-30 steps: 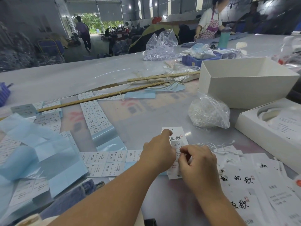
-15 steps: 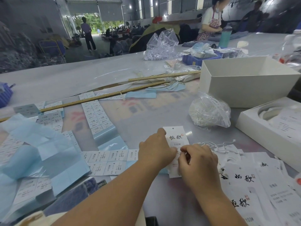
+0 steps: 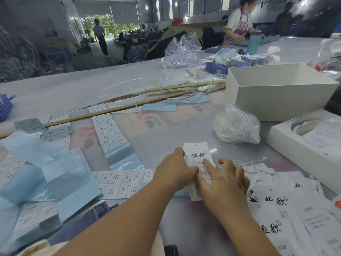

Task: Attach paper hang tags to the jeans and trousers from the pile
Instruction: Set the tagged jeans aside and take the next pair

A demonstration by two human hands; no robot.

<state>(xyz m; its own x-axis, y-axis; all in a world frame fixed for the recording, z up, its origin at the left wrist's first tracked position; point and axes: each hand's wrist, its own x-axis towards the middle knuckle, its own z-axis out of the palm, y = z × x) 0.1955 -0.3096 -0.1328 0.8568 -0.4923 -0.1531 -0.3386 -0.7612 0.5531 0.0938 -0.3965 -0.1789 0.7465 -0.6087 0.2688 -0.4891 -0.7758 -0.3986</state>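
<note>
A white paper hang tag [image 3: 197, 154] with black brush characters and a punched hole lies flat on the table in front of me. My left hand [image 3: 175, 170] holds its left edge, fingers curled along the side. My right hand [image 3: 221, 183] lies over the lower part of the tag, its index finger stretched out and pressing on the small sticker label there. Several more hang tags [image 3: 276, 209] with white strings are spread to the right. Sheets of printed size stickers [image 3: 121, 180] on blue backing lie to the left.
A plastic bag of white strings [image 3: 238, 126] sits beyond the tag. An open white box [image 3: 276, 97] and a second white box [image 3: 306, 143] stand at right. Two long wooden rulers [image 3: 114, 111] cross the table. A person works at the far end.
My right hand has opened from a pinch over the tag; its index finger now lies straight, pressing the sticker down. The left hand stays on the tag's left edge.
</note>
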